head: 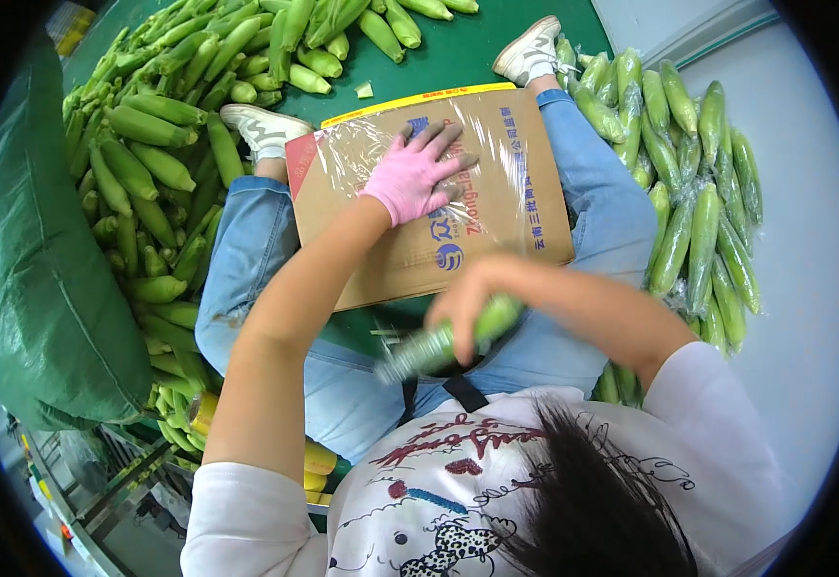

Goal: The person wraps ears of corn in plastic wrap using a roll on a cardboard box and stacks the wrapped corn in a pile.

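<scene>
My left hand (419, 173), in a pink glove with greyed fingertips, lies flat with fingers spread on clear plastic film (351, 155). The film is spread over a printed cardboard sheet or box (383, 274) between my legs. My bare right hand (466, 299) is closed around a green ear of corn (500, 317), just off the cardboard's near edge. Motion blurs this hand and the ear, whose left end looks wrapped in film. A yellow printed strip (419, 99) runs along the cardboard's far edge.
Unwrapped ears of corn (152, 130) are heaped at the left and far side. Film-wrapped ears (704, 238) lie piled at the right. A large green sack (44, 267) bulges at far left. Beneath everything is a green surface (455, 65); a pale wall or panel (809, 144) rises at right.
</scene>
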Action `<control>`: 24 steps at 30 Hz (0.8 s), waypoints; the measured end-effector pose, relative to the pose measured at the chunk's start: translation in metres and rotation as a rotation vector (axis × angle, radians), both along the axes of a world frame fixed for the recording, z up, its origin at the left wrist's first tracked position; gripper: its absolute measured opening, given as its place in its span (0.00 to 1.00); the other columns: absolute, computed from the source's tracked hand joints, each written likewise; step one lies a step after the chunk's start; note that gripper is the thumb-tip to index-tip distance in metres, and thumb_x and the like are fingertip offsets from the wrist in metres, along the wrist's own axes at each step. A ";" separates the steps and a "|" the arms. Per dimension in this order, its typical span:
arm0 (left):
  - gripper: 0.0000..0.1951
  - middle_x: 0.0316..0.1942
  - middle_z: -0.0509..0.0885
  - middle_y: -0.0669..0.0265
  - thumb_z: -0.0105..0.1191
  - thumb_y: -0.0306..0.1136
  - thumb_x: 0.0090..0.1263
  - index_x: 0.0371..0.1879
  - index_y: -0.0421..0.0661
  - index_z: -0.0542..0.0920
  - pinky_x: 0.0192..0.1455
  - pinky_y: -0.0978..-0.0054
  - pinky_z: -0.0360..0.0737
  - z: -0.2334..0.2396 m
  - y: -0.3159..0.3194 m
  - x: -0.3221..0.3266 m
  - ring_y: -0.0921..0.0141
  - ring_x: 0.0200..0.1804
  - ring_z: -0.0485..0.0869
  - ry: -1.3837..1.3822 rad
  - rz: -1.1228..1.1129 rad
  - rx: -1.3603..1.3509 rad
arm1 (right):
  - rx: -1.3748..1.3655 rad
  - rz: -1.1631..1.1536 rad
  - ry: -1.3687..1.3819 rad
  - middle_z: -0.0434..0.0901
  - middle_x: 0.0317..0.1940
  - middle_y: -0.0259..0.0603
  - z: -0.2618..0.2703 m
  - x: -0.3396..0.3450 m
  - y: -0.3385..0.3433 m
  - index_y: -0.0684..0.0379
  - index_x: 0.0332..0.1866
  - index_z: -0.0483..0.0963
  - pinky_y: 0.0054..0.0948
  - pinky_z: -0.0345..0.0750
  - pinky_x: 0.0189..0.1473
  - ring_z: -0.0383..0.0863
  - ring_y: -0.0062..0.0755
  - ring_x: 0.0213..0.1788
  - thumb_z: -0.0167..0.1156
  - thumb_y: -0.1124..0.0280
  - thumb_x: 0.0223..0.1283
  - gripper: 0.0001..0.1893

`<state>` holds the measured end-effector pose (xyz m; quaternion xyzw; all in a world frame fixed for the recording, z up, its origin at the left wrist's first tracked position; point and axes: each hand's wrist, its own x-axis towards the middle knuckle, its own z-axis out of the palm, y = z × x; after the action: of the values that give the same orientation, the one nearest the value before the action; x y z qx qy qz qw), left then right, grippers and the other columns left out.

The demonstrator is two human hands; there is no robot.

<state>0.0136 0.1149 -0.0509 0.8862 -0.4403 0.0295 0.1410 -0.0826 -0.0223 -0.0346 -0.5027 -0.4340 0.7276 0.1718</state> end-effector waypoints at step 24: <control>0.33 0.35 0.82 0.69 0.64 0.33 0.58 0.67 0.49 0.72 0.31 0.78 0.77 0.069 -0.029 -0.173 0.78 0.28 0.77 2.064 0.060 -0.078 | 0.069 -1.007 -0.998 0.80 0.49 0.41 0.099 -0.141 -0.163 0.47 0.64 0.72 0.43 0.82 0.45 0.84 0.48 0.45 0.73 0.59 0.48 0.34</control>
<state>-0.1590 0.0864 0.0180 0.4857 -0.0814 -0.7273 0.4779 -0.2233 -0.1851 0.0646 -0.9099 -0.1985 0.2285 0.2838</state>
